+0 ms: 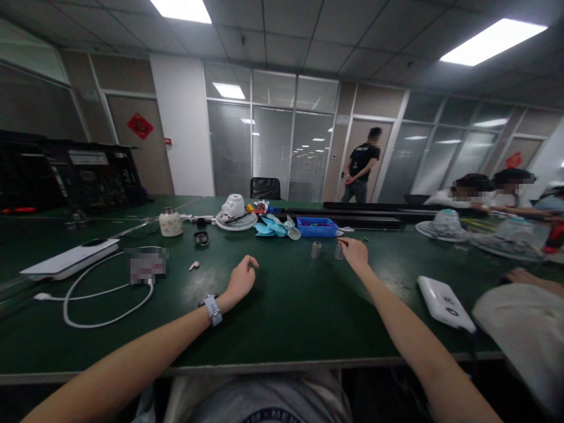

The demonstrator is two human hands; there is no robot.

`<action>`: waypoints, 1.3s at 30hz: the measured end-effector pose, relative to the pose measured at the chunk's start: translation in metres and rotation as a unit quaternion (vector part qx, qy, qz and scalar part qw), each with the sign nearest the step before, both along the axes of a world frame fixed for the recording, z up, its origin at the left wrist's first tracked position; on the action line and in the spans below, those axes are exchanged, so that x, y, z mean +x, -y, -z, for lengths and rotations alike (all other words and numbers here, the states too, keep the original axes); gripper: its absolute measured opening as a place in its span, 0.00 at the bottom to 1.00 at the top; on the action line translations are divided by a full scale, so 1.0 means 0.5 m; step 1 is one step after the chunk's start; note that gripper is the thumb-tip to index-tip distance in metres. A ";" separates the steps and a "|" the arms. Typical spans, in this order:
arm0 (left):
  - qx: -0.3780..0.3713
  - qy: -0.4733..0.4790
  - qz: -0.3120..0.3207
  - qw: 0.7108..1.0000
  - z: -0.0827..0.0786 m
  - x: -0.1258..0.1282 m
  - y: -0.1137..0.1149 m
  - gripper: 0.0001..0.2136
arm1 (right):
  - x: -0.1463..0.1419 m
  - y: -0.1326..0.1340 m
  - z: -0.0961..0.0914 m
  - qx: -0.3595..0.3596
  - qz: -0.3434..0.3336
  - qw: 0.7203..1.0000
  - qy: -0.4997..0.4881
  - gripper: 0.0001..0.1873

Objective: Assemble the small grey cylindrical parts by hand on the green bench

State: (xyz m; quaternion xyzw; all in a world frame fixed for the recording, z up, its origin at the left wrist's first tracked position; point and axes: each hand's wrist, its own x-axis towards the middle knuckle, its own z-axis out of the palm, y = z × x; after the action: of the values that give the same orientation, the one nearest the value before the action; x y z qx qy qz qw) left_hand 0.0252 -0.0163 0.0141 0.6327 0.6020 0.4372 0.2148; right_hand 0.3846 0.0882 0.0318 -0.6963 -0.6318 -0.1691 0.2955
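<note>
The blue rectangular plastic tray (316,227) stands far out on the dark green table (282,317). It holds a few small bits, green among them, too small to tell apart. Well to the left of the tray is a cream-coloured squat jar with a metal lid (170,222), lid on, contents hidden.

Just in front of the tray stand two small grey cylinders (316,249), upright and a little apart. The right hand (355,253) lies at the right-hand cylinder with its fingers half folded and thumb and forefinger drawn together. Whether they pinch anything cannot be told. The left hand (241,279), in front of the tray and to its left, rests on the table loosely curled and holds nothing. A grey-strapped watch (212,308) sits on its wrist.

Beside the tray on its left lies a pale blue plastic fan blade (275,226). Left of that, a white fan motor rests on a round white grille (235,215).

Far to the tray's left, a flat white oblong device (70,259) lies with a white looped cable (106,294) in front of it. Right of the tray and nearer the table's front edge is a white rounded device (445,302) with dark marks that cannot be read.

A red diamond sign (140,126) hangs on a door far to the tray's left, its writing illegible. Behind the tray, a person in a black shirt (363,165) stands by the glass wall.
</note>
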 end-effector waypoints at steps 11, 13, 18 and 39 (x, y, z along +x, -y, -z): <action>-0.014 -0.003 0.009 1.000 -0.006 0.003 0.006 0.11 | 0.001 -0.012 0.000 -0.020 -0.010 0.999 0.032 0.17; -0.017 0.001 0.016 1.000 -0.005 0.002 0.006 0.11 | 0.002 -0.011 -0.002 -0.027 -0.008 0.999 0.035 0.17; -0.012 -0.001 0.024 1.000 0.000 0.001 0.001 0.11 | -0.008 0.000 0.004 0.007 -0.011 0.998 0.060 0.19; 0.074 -0.002 0.120 0.990 0.004 0.005 0.011 0.09 | -0.209 0.085 0.053 0.064 -0.254 0.964 -0.035 0.25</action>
State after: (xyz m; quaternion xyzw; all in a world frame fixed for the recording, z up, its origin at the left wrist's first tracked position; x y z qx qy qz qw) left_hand 0.0279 -0.0216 0.0121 0.7153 0.4879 0.4507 0.2171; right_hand 0.2801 0.0456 0.0054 -0.4981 -0.7651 -0.1039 0.3947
